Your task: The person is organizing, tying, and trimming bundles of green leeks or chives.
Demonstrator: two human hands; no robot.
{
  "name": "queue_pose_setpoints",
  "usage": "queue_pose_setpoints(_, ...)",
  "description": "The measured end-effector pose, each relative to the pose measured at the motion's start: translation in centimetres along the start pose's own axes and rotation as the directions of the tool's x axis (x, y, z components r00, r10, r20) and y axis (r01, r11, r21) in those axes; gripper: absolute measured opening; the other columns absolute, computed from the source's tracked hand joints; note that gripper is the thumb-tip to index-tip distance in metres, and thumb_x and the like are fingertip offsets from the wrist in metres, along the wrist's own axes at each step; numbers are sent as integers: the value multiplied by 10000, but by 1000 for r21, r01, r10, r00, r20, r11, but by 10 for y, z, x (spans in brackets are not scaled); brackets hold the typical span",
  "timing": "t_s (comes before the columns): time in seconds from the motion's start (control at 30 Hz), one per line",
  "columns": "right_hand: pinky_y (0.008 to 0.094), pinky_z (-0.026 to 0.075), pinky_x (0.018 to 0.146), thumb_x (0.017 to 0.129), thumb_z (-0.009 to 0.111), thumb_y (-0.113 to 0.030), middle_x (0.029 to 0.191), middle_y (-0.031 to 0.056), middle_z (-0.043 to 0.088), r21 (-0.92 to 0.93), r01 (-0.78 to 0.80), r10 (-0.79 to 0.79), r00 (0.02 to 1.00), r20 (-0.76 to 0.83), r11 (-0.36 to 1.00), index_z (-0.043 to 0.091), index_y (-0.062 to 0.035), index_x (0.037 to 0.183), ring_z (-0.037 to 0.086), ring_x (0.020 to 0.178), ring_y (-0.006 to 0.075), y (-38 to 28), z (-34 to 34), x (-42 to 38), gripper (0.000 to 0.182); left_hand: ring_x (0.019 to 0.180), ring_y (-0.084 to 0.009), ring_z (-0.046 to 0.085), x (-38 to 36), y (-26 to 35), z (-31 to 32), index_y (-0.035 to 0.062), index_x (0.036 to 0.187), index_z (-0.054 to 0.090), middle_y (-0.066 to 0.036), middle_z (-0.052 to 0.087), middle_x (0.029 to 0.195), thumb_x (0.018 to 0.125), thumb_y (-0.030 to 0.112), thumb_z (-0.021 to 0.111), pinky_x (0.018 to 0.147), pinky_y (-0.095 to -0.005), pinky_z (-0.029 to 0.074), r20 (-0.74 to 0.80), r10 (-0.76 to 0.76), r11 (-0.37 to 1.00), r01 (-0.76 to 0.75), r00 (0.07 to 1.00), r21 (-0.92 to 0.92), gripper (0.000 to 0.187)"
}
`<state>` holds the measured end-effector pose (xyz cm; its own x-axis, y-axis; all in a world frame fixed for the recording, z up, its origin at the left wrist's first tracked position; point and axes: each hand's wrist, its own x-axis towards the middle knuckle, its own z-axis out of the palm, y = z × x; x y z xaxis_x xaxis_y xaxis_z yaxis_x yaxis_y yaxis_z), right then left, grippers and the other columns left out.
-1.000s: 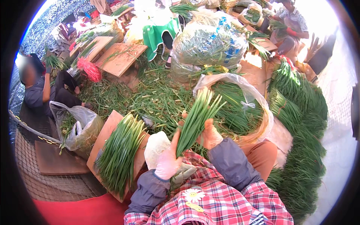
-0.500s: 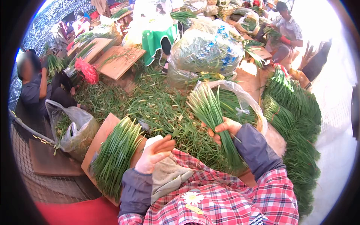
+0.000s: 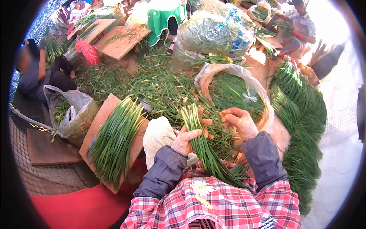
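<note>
A bunch of garlic chives (image 3: 205,149) slants across my lap, pale stem ends up and green leaves trailing over the plaid apron. My left hand (image 3: 187,139) is wrapped round it just below the pale ends. To its right, apart from the bunch, my right hand (image 3: 242,121) is closed with thumb and fingertips together; whatever they pinch is too small to make out. Beyond my right hand an open clear plastic bag (image 3: 263,89) holds more green leaves. On my left a thick pile of chives (image 3: 116,139) lies on a tilted wooden board (image 3: 108,105).
Loose trimmings (image 3: 152,84) cover the ground ahead. A bulging plastic sack (image 3: 213,34) stands beyond them. Tied bundles (image 3: 301,126) line the right side. A plastic bag (image 3: 76,112) sits at left. Other people sit at the left (image 3: 36,78) and the upper right (image 3: 299,24).
The chive bunch has passed from my right hand to my left, moving down and left. My left hand, earlier open, has closed round it. My right hand is now pinched beside it.
</note>
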<state>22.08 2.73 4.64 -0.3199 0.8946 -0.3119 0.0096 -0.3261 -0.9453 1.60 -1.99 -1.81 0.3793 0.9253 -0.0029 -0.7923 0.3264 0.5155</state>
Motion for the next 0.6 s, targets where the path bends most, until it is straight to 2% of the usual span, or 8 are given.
queue_pose_setpoints(0.17,251,478,656,766,676,-75,762,74,620,-240,94,-52,983,175,966,620,45,939,594,716,125,-25,44,17,218,856,-329,615,-1,1,6,39,1175,466,-129,588,841,746,171,651,816,-432,500,-56,-106,988,111,993,103,485)
queue_pose_setpoints(0.23,277,464,505,798,644,-81,663,76,596,-313,85,-7,970,243,946,615,33,844,569,543,135,-25,52,24,127,834,-303,617,1,-1,2,41,1177,465,-119,585,837,746,169,653,761,-411,520,-46,-100,987,105,994,118,488)
queue_pose_setpoints(0.33,281,453,494,813,623,-79,654,63,590,-315,223,-164,965,204,922,614,25,822,565,543,135,-13,52,30,106,801,-261,614,-5,0,-2,50,1217,447,-120,587,878,747,141,654,692,-394,536,-69,-145,984,151,987,94,522)
queue_pose_setpoints(0.37,274,461,555,816,621,-95,665,50,595,-231,79,-54,992,114,970,612,23,819,576,624,129,-17,48,28,118,790,-247,613,-5,2,0,53,1240,436,-122,589,904,748,129,653,673,-390,539,-66,-159,983,164,985,86,543)
queue_pose_setpoints(0.4,270,466,602,821,618,-120,688,45,612,-233,234,-239,971,5,944,611,22,835,584,675,131,-10,40,35,143,785,-238,611,-6,4,4,62,1272,410,-123,588,938,751,117,651,666,-391,540,-81,-132,988,138,988,76,577)
queue_pose_setpoints(0.47,271,473,622,804,631,-129,702,58,626,-507,198,-336,921,-196,839,622,4,893,600,680,134,1,4,54,160,774,-218,607,-10,8,10,81,1335,357,-125,585,1007,755,93,647,650,-393,542,-115,-75,995,82,991,59,648)
queue_pose_setpoints(0.53,295,476,630,781,640,-146,704,79,631,-809,134,-387,914,-123,573,636,-39,946,617,677,170,-7,-3,47,196,810,-218,613,-13,9,3,111,1392,277,-126,572,1080,762,61,638,653,-395,545,-150,-84,992,97,985,80,728)
queue_pose_setpoints(0.6,324,480,638,764,633,-176,725,97,629,-708,219,-294,956,17,671,639,-95,1017,621,685,226,-21,16,34,265,826,-221,616,-10,8,1,117,1394,277,-132,574,1073,760,56,639,653,-394,546,-199,-82,986,108,977,125,732)
